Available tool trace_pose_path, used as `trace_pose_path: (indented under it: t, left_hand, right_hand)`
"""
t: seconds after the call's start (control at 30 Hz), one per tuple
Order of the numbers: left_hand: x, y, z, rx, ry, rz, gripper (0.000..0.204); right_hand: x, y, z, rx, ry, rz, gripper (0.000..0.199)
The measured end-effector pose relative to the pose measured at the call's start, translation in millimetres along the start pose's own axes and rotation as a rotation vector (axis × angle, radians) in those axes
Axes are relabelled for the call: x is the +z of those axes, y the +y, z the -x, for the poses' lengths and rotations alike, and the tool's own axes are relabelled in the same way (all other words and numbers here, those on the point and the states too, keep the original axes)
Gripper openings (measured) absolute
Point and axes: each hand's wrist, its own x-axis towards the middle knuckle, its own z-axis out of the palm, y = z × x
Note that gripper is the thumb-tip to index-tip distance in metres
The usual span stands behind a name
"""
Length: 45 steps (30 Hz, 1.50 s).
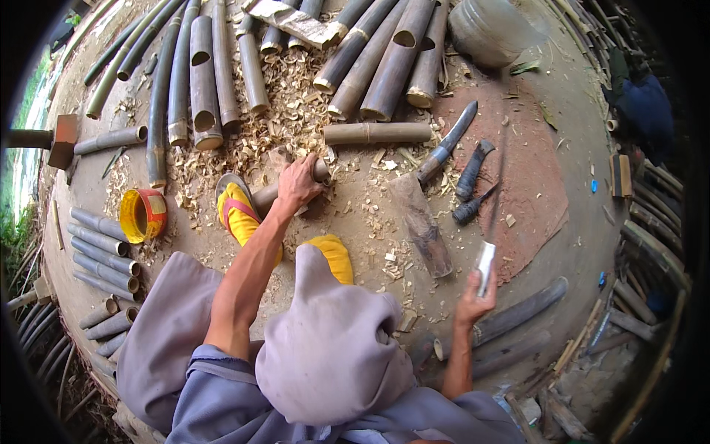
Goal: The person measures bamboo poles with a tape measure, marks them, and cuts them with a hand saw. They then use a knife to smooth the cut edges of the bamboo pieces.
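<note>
Fingers of the left hand [298, 181] are closed round a short bamboo piece [267, 195] near frame centre, pinning it low by the floor [362, 270]. Right hand [473, 297], lower right of centre, has its fingers wrapped on a pale tool [485, 260] — thin dark streak above it, blurred, can't tell if blade. Key relation: bamboo piece lies up and left of the right-hand fingers, well apart, long axis slanting lower left to upper right; left hand nearer, already on it. Sandalled foot [240, 214] in yellow sock just beside its left end. Farther out: bamboo tube [377, 133] and knife [460, 129] above and right of the held piece; yellow-red tin [144, 216] and cut tubes [103, 244] at left. Earthen floor, shavings [285, 92] thick toward the top — bamboo poles [388, 59] fanned across the upper frame.
</note>
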Motion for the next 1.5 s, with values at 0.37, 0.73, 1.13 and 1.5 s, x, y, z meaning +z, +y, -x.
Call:
trace_pose_path:
  t: [0.37, 0.73, 1.13, 1.5]
  left_hand:
    - [-182, -10, -31, -0.171, 0.039, 0.561, 0.041]
    - [-250, -118, 136, -0.461, -0.175, 0.253, 0.048]
    - [-95, -149, 496, -1.169, -0.066, 0.102, 0.079]
    - [-58, -50, 641, -1.426, -0.033, 0.139, 0.064]
  right_hand:
    - [-46, 136, 11, 0.032, 0.061, 0.437, 0.039]
    - [22, 80, -25, -0.084, -0.100, 0.423, 0.045]
    - [224, -75, -122, -0.691, -0.489, 0.123, 0.038]
    - [240, -87, -56, -0.775, -0.778, 0.189, 0.040]
